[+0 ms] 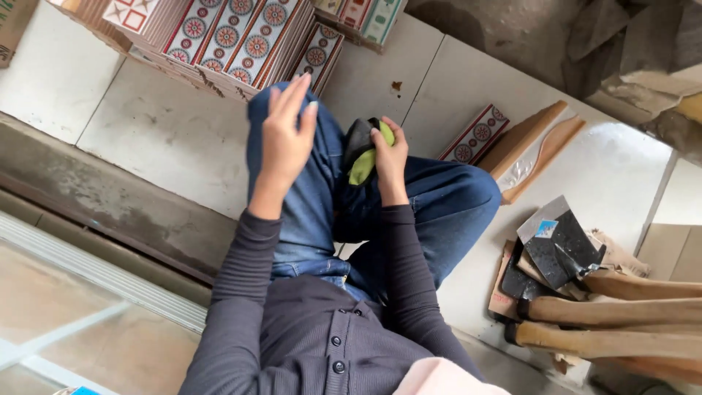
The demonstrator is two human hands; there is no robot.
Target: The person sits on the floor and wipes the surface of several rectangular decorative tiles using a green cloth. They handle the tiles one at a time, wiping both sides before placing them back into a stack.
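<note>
I am crouched on a pale tiled floor (168, 132) in blue jeans and a dark ribbed top. My left hand (287, 132) is raised above my left knee, fingers apart and holding nothing. My right hand (390, 157) is closed on a green and dark grey glove (363, 155), held between my knees. Part of the glove is hidden by my fingers.
Stacks of patterned tiles (234, 40) lean at the top. One patterned tile (475, 135) and wooden pieces (537, 143) lie to the right. Several trowels with wooden handles (585, 292) sit at lower right. A concrete step and glass panel (80, 292) are at lower left.
</note>
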